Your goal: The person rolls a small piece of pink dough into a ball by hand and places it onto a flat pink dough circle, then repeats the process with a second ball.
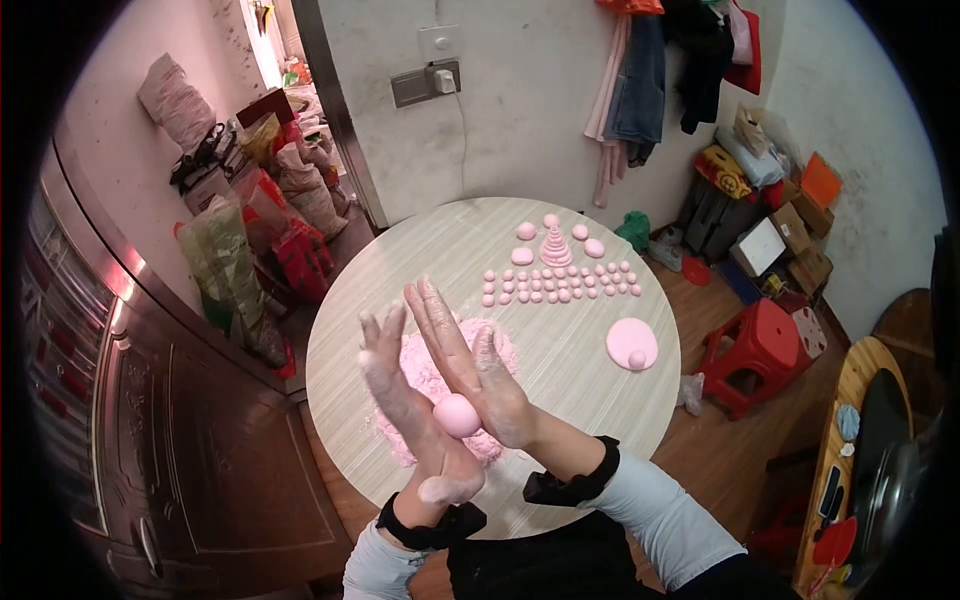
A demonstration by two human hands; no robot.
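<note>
Over one round table [565, 390], two hands [486, 385] hold one pink ball [457, 415].

Smooth pink ball [457, 415], round, between upright palms [408, 405], above crumbly pink heap [504, 350]

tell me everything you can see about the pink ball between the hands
The pink ball is smooth, matte and nearly round, one piece, looking like soft dough. It is held above the crumbly pink heap on the round table, between the palms: left hand against one side, right hand against the other.
</note>
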